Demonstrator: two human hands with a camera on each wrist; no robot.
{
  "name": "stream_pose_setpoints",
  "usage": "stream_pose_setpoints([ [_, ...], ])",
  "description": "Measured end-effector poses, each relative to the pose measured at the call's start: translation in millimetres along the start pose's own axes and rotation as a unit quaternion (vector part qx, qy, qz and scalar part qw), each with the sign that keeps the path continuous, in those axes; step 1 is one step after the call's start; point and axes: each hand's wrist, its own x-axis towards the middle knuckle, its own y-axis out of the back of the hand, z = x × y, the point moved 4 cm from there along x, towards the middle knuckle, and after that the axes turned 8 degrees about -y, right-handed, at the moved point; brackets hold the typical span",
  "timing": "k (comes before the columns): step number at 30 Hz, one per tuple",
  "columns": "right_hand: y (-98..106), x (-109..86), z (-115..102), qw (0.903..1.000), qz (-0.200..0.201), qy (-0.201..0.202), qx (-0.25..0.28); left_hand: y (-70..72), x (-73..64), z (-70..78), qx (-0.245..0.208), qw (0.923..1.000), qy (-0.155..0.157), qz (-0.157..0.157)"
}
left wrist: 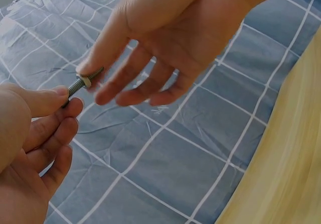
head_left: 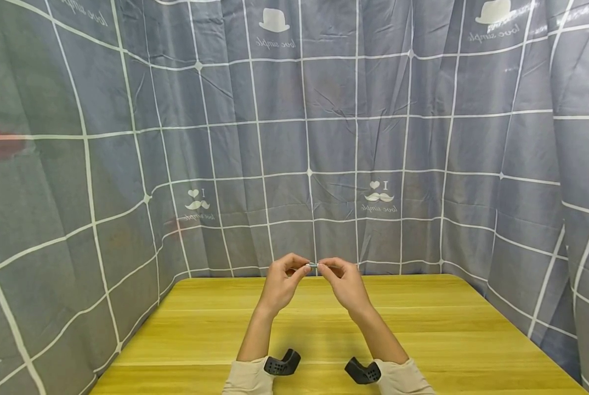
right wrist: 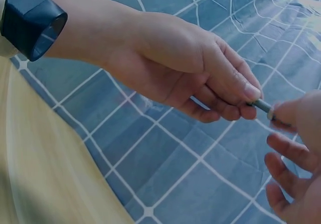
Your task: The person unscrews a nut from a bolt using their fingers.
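Both hands meet above the far edge of the table, with a small metal bolt between them. My left hand pinches one end of the bolt between thumb and index finger. In the left wrist view, the threaded shaft of the bolt points away from that hand, and a nut sits around it. My right hand holds the nut between thumb and index finger, its other fingers spread loosely. The right wrist view shows the nut against the right thumb. The end in the left fingers is mostly hidden.
A yellow wood-grain table lies beneath the hands. Grey curtains with white grid lines surround it at the back and sides. A black curved device sits at the left wrist, and another black device at the right.
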Motion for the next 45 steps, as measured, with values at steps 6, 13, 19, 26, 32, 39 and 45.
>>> stream_pose_setpoints([
  [6,-3.0,-1.0,-1.3,0.9996,-0.023,0.006,0.013,-0.1,-0.8,-0.4,-0.004,0.9999,0.009,-0.002],
  [13,-2.5,-0.5,-1.5,0.9998,-0.016,0.010,0.011,-0.3,-0.3,0.8,-0.004,1.0000,0.005,-0.004],
  [19,-1.6,-1.0,-3.1,0.9996,-0.015,0.022,0.011,-0.3,-0.2,0.6,-0.010,0.9999,0.004,-0.004],
  [26,1.3,0.5,-1.7,0.9998,-0.002,0.005,0.019,-0.7,0.7,-0.4,-0.010,0.9999,0.004,-0.002],
  [32,1.7,-0.3,-2.3,0.9998,-0.012,0.007,0.014,-0.3,0.2,-1.8,-0.007,0.9999,0.009,0.000],
  [39,0.5,0.5,-3.0,0.9997,-0.013,0.002,0.022,0.1,1.1,-0.4,-0.012,0.9999,0.009,0.000],
  [45,0.5,0.4,-3.4,0.9991,-0.019,0.026,0.027,1.0,0.9,1.1,-0.013,0.9998,0.014,0.001],
])
